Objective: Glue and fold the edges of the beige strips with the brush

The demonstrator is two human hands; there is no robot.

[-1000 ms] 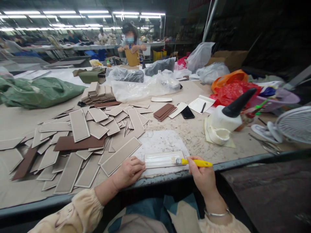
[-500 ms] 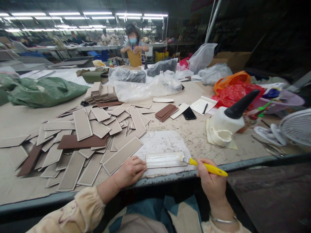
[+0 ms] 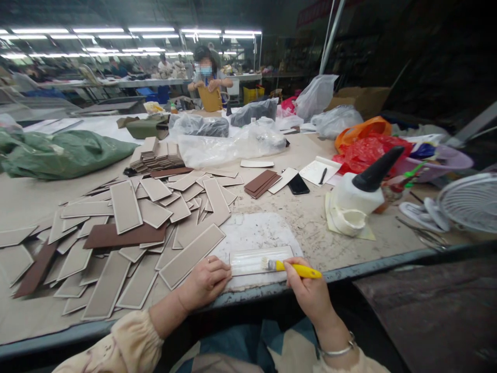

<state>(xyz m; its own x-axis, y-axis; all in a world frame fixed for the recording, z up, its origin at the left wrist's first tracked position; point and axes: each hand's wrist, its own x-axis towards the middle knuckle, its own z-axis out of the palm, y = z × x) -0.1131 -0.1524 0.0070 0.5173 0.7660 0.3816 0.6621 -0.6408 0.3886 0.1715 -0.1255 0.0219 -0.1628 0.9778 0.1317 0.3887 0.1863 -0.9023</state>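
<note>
At the far left of your worktop (image 3: pixel 388 238) lies a crumpled green bag (image 3: pixel 62 150), and in front of it a loose spread of beige and brown panels (image 3: pixel 124 228), many overlapping, with a small stack of panels (image 3: pixel 155 154) behind them. Your left hand (image 3: pixel 205 280) rests near the front edge, its fingertips pressing down on the left end of the pale strip (image 3: pixel 258 260); the grip is half curled and pinches nothing. The strip lies flat on a white glue-stained mat (image 3: pixel 256 233), just beside the nearest beige panel. Your right hand (image 3: pixel 306 290) has its grip pressed together around the yellow handle of the brush (image 3: pixel 291 268), whose bristles touch the right part of the strip. Farther back sit a brown pile of panels (image 3: pixel 262 182), a dark phone (image 3: pixel 298 184) and a notepad with a pen (image 3: pixel 320 171). To the right stands a white glue bottle (image 3: pixel 359 191) with a black cone tip, then red and orange bags (image 3: pixel 365 142) and a white fan (image 3: pixel 468 202). Across the worktop, another person (image 3: pixel 207 77) handles a tan piece.
</note>
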